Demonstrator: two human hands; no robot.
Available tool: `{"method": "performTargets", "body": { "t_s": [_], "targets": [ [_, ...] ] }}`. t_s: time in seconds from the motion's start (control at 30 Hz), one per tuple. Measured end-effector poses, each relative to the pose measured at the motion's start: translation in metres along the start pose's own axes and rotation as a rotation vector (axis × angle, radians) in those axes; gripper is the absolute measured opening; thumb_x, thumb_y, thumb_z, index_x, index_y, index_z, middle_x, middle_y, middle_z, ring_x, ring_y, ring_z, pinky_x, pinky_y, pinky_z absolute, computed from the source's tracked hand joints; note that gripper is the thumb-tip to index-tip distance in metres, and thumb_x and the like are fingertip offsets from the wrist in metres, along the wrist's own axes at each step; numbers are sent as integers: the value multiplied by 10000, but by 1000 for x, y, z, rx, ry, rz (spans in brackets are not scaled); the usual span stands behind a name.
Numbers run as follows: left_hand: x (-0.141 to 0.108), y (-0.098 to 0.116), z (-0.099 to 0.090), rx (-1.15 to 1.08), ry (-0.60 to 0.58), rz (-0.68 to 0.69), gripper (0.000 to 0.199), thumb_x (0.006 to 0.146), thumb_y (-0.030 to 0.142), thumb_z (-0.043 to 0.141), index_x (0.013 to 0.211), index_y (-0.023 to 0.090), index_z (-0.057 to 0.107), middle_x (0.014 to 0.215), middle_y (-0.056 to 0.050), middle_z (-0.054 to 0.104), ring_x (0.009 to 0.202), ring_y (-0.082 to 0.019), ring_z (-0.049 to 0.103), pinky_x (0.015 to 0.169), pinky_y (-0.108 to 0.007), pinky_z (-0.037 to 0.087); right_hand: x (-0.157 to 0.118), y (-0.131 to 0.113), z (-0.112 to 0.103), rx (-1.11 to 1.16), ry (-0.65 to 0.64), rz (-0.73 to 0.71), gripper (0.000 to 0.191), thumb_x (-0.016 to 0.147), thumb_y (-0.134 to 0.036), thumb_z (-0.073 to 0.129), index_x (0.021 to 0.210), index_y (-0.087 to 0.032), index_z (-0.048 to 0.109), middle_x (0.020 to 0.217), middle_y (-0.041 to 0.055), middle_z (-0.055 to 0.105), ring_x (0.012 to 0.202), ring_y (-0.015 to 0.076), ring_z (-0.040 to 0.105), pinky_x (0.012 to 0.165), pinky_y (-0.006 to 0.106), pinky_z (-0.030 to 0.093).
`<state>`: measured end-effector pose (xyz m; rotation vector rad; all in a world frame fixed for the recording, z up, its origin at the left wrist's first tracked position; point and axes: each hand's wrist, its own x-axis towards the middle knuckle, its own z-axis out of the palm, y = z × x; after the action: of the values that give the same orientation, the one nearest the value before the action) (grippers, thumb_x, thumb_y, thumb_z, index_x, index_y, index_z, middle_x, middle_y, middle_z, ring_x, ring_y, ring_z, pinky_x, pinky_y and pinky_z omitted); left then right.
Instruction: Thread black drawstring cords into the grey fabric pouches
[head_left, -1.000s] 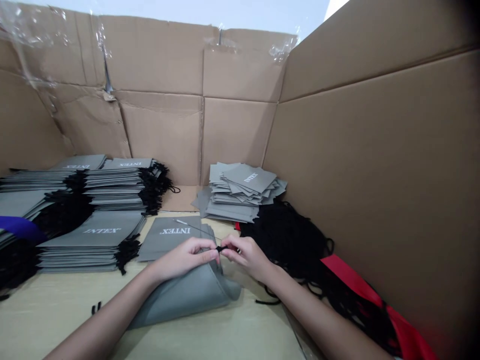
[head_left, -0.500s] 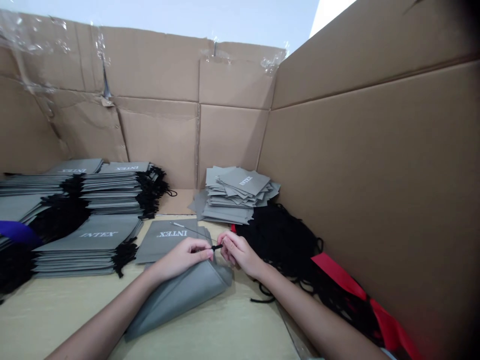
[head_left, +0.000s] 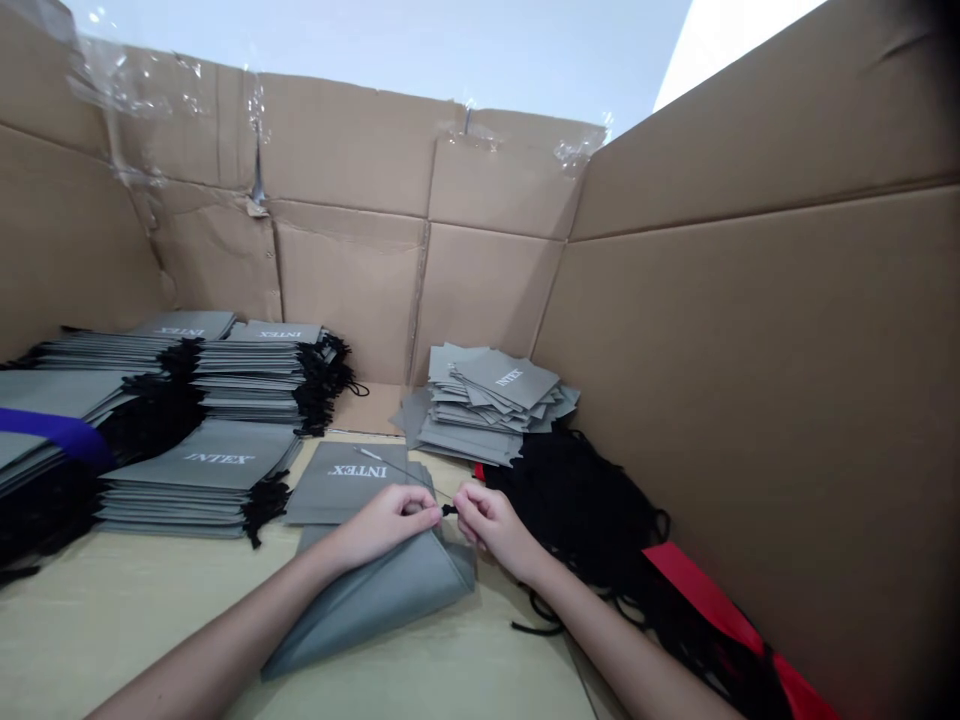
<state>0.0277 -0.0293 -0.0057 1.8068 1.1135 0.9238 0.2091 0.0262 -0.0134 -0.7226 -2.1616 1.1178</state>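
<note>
Presently black cord [head_left: 449,510] sits between both hands, only short stretch showing, just above far edge of grey bag [head_left: 375,605]. Left hand [head_left: 396,520]: thumb and fingers pinched together at cord's left side; whether also gripping bag, cannot tell. Right hand [head_left: 491,528]: fingertips closed on cord's other side. Bag lies on table [head_left: 450,685], partly under left forearm; smooth, plain, folded over, right end rounded. Beyond, printed bag [head_left: 330,490], white lettering upside down; thin rod [head_left: 405,471] across it.
</note>
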Motion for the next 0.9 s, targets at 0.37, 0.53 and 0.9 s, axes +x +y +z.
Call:
{"method": "performTargets", "body": {
  "t_s": [0.37,0.53,0.9],
  "targets": [
    [-2,6,8,56,21,73,275,836,361,446,817,142,610,744,0,593,671,-134,481,611,-217,355,-1,1,5,51,36,44,408,863,-502,395,599,-192,372,447,-72,379,378,61,309,388,197,238],
    [-1,1,0,84,36,74,320,843,387,425,744,144,608,704,2,585,703,-147,502,653,-221,367,3,4,4,104,90,91,393,842,-525,416,640,-188,415,450,-73,382,361,62,298,357,187,227],
    [7,-28,-2,65,113,-43,380,857,442,367,905,128,576,919,-68,625,857,-199,541,765,-280,393,9,13,-32,-821,260,178,176,814,-301,448,699,-200,534,706,26,581,615,159,533,560,250,345]
  ]
}}
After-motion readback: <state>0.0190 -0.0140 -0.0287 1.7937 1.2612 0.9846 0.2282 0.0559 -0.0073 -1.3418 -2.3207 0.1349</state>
